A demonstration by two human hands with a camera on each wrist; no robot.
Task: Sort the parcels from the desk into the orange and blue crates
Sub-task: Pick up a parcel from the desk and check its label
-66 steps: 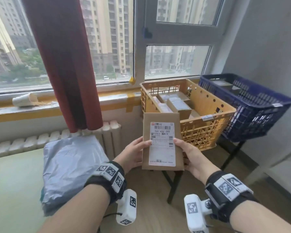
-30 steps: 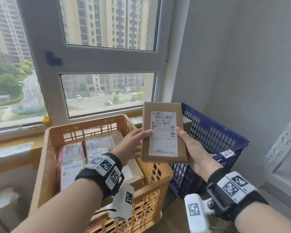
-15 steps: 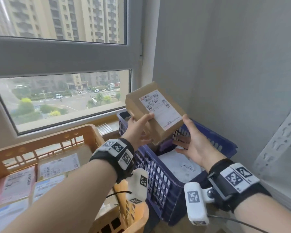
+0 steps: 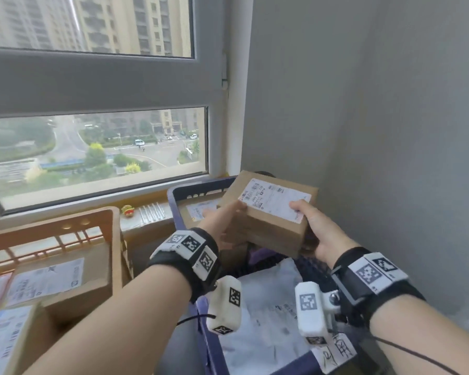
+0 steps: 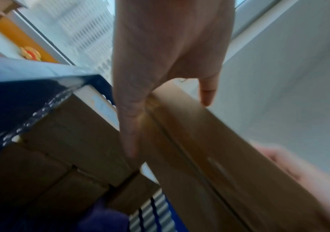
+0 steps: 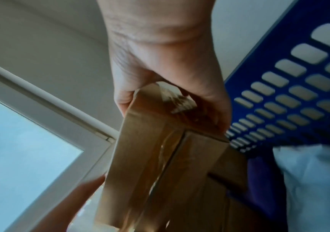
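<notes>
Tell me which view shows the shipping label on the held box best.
The head view: the shipping label faces up on the cardboard box, held between left hand and right hand, though its print is blurred. Both wrist views show only the box's brown, taped sides, not the label.

High-rise apt. room used as parcel-sorting corner. Window [image 4: 98, 147] far left overlooks tower blocks and street below; plain grey wall [image 4: 377, 117] right; orange crate [image 4: 114, 239] and blue crate [image 4: 198, 189] w/ labelled parcels near sill.
</notes>
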